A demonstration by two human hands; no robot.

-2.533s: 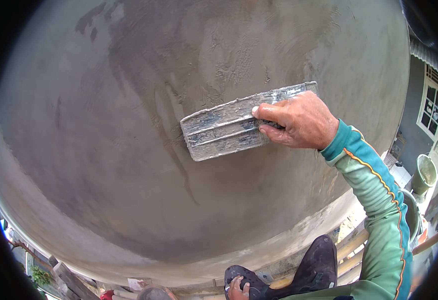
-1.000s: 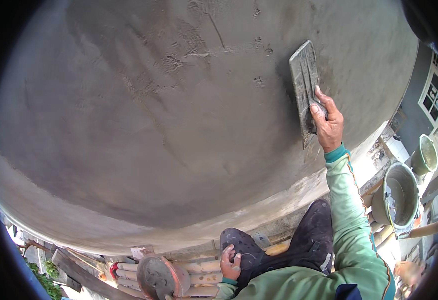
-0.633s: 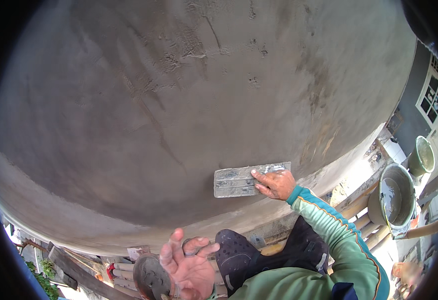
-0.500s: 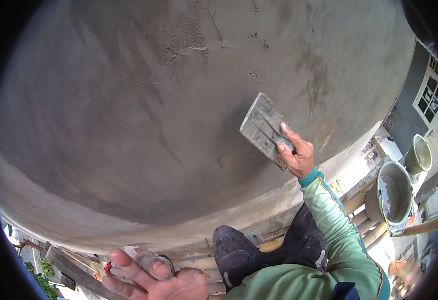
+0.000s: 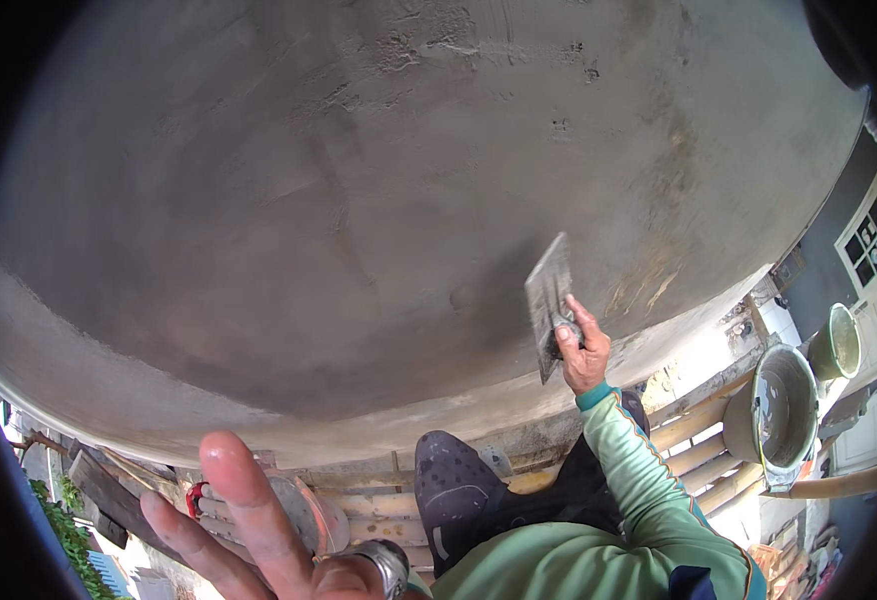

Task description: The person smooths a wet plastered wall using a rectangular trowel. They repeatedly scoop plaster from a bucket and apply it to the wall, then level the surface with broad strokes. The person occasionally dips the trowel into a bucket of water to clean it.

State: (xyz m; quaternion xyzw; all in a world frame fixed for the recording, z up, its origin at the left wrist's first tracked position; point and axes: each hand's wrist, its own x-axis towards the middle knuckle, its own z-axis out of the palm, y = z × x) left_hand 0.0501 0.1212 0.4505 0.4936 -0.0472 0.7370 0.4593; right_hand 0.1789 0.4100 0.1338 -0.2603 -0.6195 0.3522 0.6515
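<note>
My right hand [image 5: 587, 355] is wrapped round the handle of a cement-smeared plastering trowel [image 5: 549, 300]. Its rectangular blade is seen nearly edge-on, tilted, close to the grey plastered wall [image 5: 359, 220]; whether it touches cannot be told. Rough pits and streaks mark the plaster towards the top, and a paler band runs along the bottom. Low at the left, my left hand [image 5: 274, 545] is raised with its fingers stretched apart, holding nothing. A wide metal ring [image 5: 391, 568] sits on one of its digits.
Bamboo poles [image 5: 699, 428] form a platform beneath my knees. At the right stand a large bucket [image 5: 811, 420] with greyish contents and a smaller bucket [image 5: 838, 342]. A round-edged pale thing [image 5: 329, 515] lies behind my left hand. Green plants [image 5: 64, 535] grow at lower left.
The trowel has moved lower and turned from face-on to nearly edge-on. My left hand has risen closer, fingers pointing up. The whole view has shifted slightly.
</note>
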